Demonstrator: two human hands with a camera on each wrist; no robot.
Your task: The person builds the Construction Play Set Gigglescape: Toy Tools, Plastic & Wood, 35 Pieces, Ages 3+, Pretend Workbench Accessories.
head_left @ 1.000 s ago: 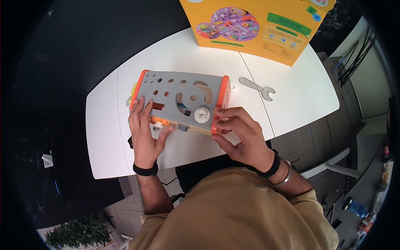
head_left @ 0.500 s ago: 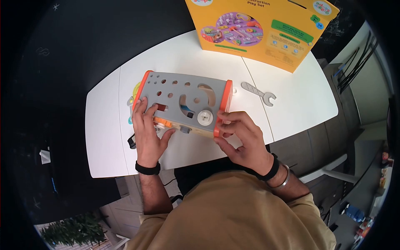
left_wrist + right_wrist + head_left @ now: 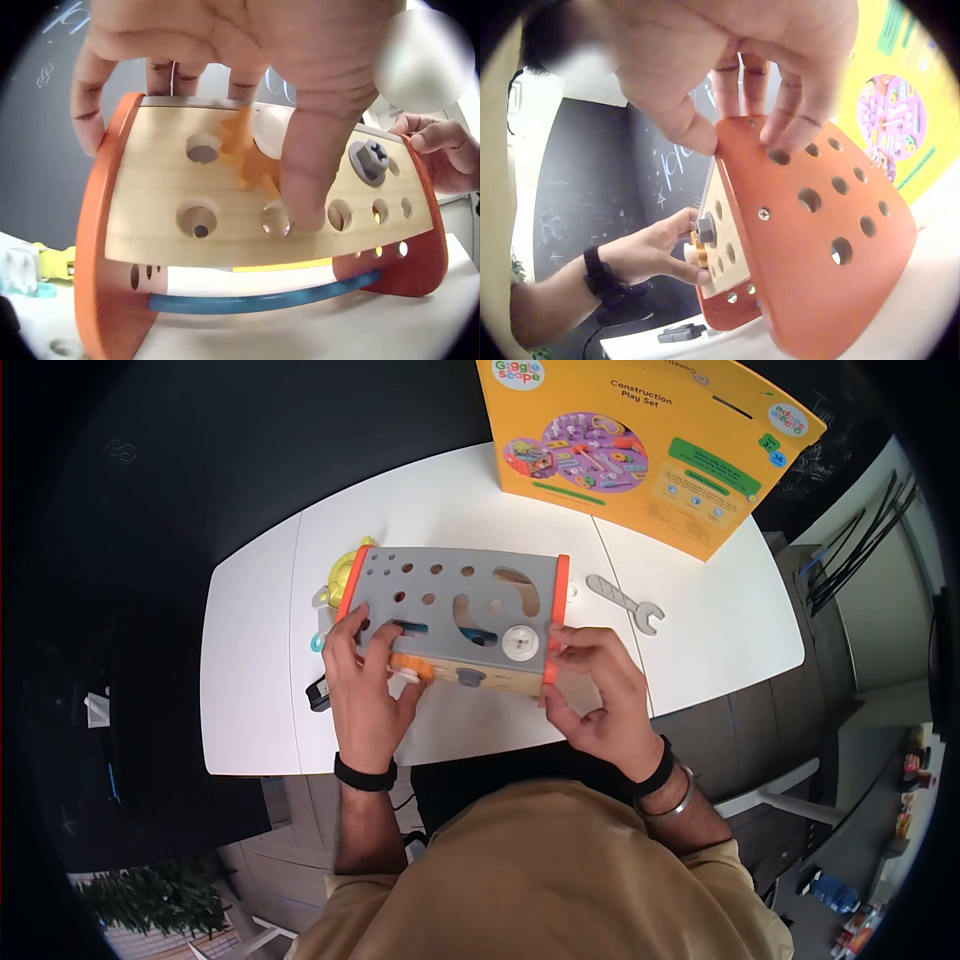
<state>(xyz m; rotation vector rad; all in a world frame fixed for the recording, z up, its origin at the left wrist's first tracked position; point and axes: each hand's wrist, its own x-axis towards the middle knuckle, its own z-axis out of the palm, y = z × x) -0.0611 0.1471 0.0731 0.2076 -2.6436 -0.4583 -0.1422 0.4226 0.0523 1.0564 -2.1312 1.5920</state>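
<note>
A toy workbench [image 3: 447, 584] stands on the white tabletop [image 3: 250, 690] in front of the person, its perforated grey top facing up and its pale wooden front panel [image 3: 157, 232] turned toward the person. Both hands hold it. The left hand [image 3: 368, 705] has its grip closed over the front edge near the left end, fingertips on the grey top and thumb against the wooden panel, just beside an orange gear [image 3: 241, 150] with a white knob [image 3: 270, 131] at its centre. The right hand [image 3: 612, 705] pinches the upper front corner of the orange right end panel [image 3: 795, 247], thumb on its front edge and a fingertip on its outer face by a hole. Between the hands, a grey hex bolt [image 3: 370, 161] juts from the front panel, and a white slotted disc [image 3: 520, 643] sits on the top near the right end. A blue rod [image 3: 255, 303] runs low between the two end panels. To the workbench's left lie a yellow-green piece [image 3: 342, 575] and, nearer the person, a black object [image 3: 317, 695]. To its right, well apart from the hands, is a grey toy wrench [image 3: 610, 592]. Beyond stands a yellow box [image 3: 660, 460] lettered "Construction Play Set".
</note>
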